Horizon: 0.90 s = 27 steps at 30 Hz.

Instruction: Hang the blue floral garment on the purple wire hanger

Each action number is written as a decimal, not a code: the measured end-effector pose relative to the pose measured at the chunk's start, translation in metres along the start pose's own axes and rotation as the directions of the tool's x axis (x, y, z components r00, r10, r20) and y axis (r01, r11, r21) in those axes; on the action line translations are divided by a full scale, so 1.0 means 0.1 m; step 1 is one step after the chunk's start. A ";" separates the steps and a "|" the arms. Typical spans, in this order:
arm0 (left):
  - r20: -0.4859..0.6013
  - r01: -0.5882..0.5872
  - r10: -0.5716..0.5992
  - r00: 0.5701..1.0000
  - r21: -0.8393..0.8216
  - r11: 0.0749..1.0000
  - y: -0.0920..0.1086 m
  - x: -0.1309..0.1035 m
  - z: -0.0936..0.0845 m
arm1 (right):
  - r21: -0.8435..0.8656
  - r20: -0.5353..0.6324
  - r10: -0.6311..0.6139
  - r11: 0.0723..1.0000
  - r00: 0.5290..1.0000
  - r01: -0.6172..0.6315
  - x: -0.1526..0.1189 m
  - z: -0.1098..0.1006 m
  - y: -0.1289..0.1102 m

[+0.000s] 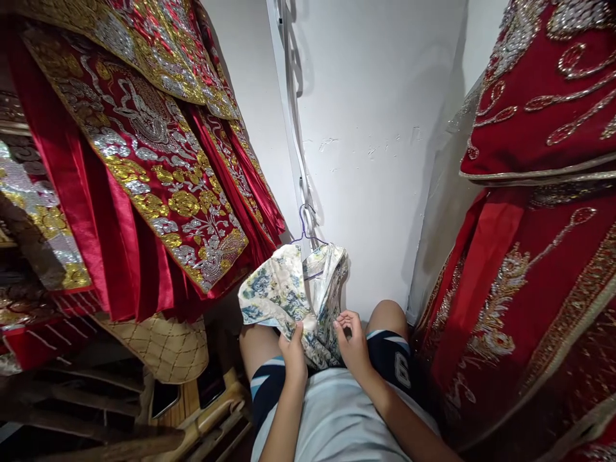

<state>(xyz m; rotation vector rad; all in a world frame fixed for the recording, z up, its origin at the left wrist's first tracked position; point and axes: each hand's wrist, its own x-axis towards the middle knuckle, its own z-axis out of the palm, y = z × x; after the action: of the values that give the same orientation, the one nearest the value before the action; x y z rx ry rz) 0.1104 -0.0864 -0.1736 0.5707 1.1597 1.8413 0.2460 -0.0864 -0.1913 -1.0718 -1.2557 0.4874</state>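
Note:
A floral blouse [279, 282], cream with blue and yellow-green flowers, hangs on a thin purple hanger [303, 224] in front of my lap. Its neckline is open in a V, and the lower part drops between my thighs. My left hand [294, 356] is closed on the front of the blouse, thumb on top and fingers hidden beneath the cloth. At the right front edge, my right hand [353, 340] is bent in a pinch, thumb and index fingertips at the fabric. The other right fingers are loosely curled.
Red embroidered costumes with gold and silver hang on the left [183, 199] and right [543, 256]. A white metal rail [289, 115] runs down the pale wall. Low at left, a bamboo seat [185, 423] bears a phone-like dark slab [164, 399].

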 end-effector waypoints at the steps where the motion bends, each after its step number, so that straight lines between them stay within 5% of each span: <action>1: 0.029 0.008 -0.007 1.000 -0.007 1.000 -0.02 -0.01 0.01 | 0.015 0.033 -0.006 1.000 0.999 0.006 -0.01 0.02 -0.01; 8: 0.099 0.024 -0.024 0.995 -0.001 1.000 -0.24 -0.03 0.05 | 0.050 0.114 -0.042 0.998 0.993 0.036 -0.05 0.10 0.01; 27: 0.148 0.019 -0.020 0.989 0.013 1.000 -0.31 0.01 0.02 | 0.156 0.217 0.005 0.987 0.976 -0.040 -0.02 0.06 0.04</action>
<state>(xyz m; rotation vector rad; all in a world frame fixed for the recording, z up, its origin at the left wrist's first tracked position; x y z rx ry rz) 0.1247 -0.0788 -0.2005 0.6889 1.0738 1.7453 0.2412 -0.0842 -0.1956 -0.9163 -1.3713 0.7253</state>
